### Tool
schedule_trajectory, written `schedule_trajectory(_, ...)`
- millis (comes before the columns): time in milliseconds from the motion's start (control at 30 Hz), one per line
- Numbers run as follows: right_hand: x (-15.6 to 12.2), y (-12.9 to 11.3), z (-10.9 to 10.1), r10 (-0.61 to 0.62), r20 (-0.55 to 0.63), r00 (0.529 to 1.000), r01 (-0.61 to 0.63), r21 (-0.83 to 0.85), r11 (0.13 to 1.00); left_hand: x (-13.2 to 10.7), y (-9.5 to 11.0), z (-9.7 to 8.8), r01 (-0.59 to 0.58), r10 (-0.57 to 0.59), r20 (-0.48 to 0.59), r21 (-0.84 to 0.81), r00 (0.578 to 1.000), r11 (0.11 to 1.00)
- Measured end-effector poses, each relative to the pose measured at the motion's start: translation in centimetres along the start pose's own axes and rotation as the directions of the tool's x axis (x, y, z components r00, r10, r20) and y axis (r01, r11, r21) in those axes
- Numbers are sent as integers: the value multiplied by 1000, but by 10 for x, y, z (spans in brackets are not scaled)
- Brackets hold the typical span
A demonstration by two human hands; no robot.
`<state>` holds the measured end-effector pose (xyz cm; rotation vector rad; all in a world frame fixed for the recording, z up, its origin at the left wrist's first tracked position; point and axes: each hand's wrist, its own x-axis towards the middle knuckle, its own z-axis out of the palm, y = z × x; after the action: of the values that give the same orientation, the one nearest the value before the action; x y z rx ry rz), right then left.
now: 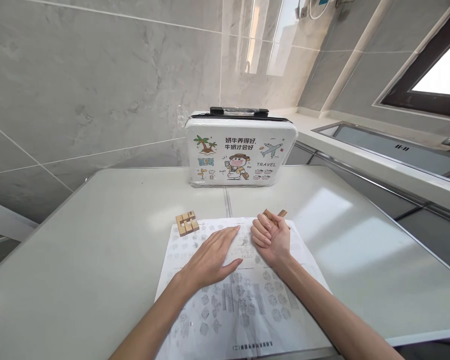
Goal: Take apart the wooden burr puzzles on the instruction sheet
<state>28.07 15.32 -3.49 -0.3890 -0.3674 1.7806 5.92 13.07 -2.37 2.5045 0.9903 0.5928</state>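
Note:
A large sheet of paper (pixel 243 300) printed with small grey diagrams and text lies on the table. My left hand (pixel 212 255) rests flat over its middle, fingers stretched together and thumb apart, holding nothing. My right hand (pixel 270 237) is closed with its curled fingers turned upward, over the sheet's far right part; what lies inside the fingers, if anything, is hidden. Wooden pieces (pixel 282 213) poke out just behind it, mostly covered by the hand. At the sheet's far left corner sits a flat wooden block puzzle (pixel 187 223) with a dark mark on one piece.
A white cartoon-printed case (pixel 243 150) with a black handle, wrapped in clear plastic, stands at the back of the white folding table (pixel 78 260). A grey tiled wall (pixel 108 75) rises behind. To the right runs a counter with a sink (pixel 393 147).

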Motion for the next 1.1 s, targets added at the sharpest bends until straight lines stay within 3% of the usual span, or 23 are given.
schedule_trajectory(233,-2,2,2,9,16,1000,-7,-84,996,0,1,-1,1,-1,-8,-18,1000,1000)
schedule_trajectory(433,-7,9,10,173,225,959,-119,-236,964,4,2,3,100,-109,-156,-70,982,993)
schedule_trajectory(567,-10,16,10,352,347,869,-208,-390,897,8,6,3,239,-320,-242,-314,916,919)
schedule_trajectory(667,-11,20,6,496,381,780,-297,-473,830,11,8,2,252,-426,-196,-568,883,784)
schedule_trajectory(767,-12,21,3,598,390,700,-356,-534,766,12,8,1,234,-452,-111,-734,885,638)
schedule_trajectory(900,-14,21,3,688,370,624,-412,-593,692,10,8,-2,241,-389,44,-846,920,476)
schedule_trajectory(1100,-17,24,7,762,454,461,-504,-573,646,8,14,-11,163,-122,129,-930,984,329)
